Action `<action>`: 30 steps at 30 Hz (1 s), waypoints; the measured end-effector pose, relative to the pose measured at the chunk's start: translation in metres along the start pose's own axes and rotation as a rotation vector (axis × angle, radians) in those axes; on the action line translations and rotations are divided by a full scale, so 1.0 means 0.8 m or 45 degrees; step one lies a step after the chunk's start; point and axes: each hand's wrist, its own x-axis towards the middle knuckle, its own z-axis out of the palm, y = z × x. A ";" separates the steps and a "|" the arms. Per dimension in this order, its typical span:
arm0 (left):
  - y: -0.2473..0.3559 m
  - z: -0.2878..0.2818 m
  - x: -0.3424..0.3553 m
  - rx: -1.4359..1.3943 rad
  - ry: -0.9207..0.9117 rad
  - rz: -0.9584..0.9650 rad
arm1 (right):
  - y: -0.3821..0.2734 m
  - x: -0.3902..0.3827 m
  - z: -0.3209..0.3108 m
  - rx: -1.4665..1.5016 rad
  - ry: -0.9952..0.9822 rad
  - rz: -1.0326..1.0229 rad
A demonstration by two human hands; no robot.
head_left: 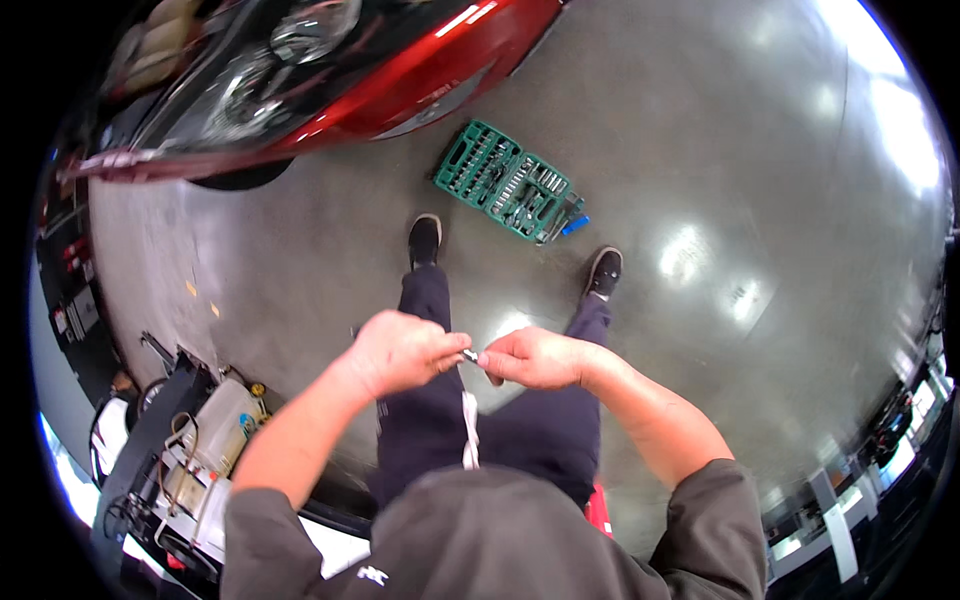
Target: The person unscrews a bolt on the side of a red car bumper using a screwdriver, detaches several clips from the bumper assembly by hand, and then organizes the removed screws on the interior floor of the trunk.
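Note:
In front of my body, above my lap, both hands meet around a small shiny metal piece. The fingers of my left hand are closed on its left end. From the other side, the thumb and fingers of my right hand pinch it. Most of the piece is covered by my fingers, so its exact kind cannot be made out. On the floor beyond my feet lies an opened green tool case with sockets and other metal tools in its slots. A blue-handled tool rests at the case's right end.
A red car's front end, with its headlight, stands at the upper left. A wheeled machine with hoses and a pale tank is at the lower left. Something red shows beneath me. Grey floor stretches to the right.

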 end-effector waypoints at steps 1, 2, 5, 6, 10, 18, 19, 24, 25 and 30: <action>-0.013 0.035 0.018 -0.106 0.085 -0.165 | 0.047 0.030 -0.020 0.126 -0.027 -0.039; -0.027 0.082 0.045 -0.233 0.171 -0.307 | 0.102 0.049 -0.036 0.261 -0.040 -0.045; -0.076 0.210 0.103 -0.596 0.259 -0.740 | 0.256 0.140 -0.089 0.650 0.209 0.229; -0.090 0.254 0.125 -0.776 0.335 -0.963 | 0.306 0.170 -0.107 0.649 0.374 0.218; -0.066 0.398 0.200 -1.242 0.154 -0.980 | 0.490 0.269 -0.210 0.528 1.216 0.246; -0.084 0.399 0.152 -1.421 -0.245 -1.073 | 0.496 0.437 -0.313 0.423 1.601 0.379; -0.100 0.406 0.142 -1.236 -0.088 -0.985 | 0.495 0.444 -0.322 0.489 1.646 0.376; -0.177 0.393 0.107 -1.210 0.254 -1.119 | 0.487 0.443 -0.335 0.251 1.462 0.655; -0.182 0.397 0.104 -1.239 0.260 -1.114 | 0.494 0.437 -0.330 0.225 1.487 0.665; -0.195 0.407 0.087 -1.333 0.247 -1.146 | 0.505 0.419 -0.304 0.197 1.668 0.635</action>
